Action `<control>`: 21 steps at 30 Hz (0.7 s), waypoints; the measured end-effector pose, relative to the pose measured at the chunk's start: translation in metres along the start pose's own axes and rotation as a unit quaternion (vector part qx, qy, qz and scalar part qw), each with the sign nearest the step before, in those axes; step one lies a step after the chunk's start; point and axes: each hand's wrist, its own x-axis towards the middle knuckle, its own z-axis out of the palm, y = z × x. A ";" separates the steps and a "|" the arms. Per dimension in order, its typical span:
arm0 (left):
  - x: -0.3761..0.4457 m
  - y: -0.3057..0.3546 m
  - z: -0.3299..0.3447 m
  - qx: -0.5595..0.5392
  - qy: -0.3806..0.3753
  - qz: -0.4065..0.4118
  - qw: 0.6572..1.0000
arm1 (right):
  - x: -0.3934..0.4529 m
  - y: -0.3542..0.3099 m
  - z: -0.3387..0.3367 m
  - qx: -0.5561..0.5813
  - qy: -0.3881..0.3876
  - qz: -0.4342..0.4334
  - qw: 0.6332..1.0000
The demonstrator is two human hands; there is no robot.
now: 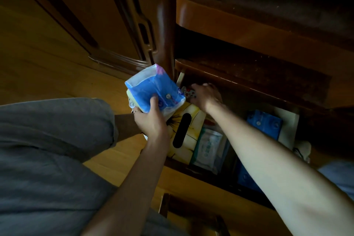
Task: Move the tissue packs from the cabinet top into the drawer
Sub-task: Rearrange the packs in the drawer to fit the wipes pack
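My left hand [151,119] grips a stack of tissue packs, the top one blue and white [151,88], held just above the left end of the open drawer [287,130]. My right hand [206,95] reaches into the drawer's far left corner, fingers curled on a small patterned pack [186,92]; how firmly it grips is hard to tell. Inside the drawer lie a yellow tissue box [191,130] with a dark slot, a pale wipes pack [208,147] and blue tissue packs [265,123] to the right.
The dark wooden cabinet shelf edges [249,25] overhang the drawer. A wardrobe door [115,15] stands to the left on a wooden floor [38,63]. My grey-trousered knee [57,140] fills the lower left. A wooden piece [191,214] sits near the bottom.
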 end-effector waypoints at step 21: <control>-0.009 -0.004 0.010 0.004 -0.029 -0.007 1.000 | -0.022 0.016 0.028 0.473 0.023 0.320 0.821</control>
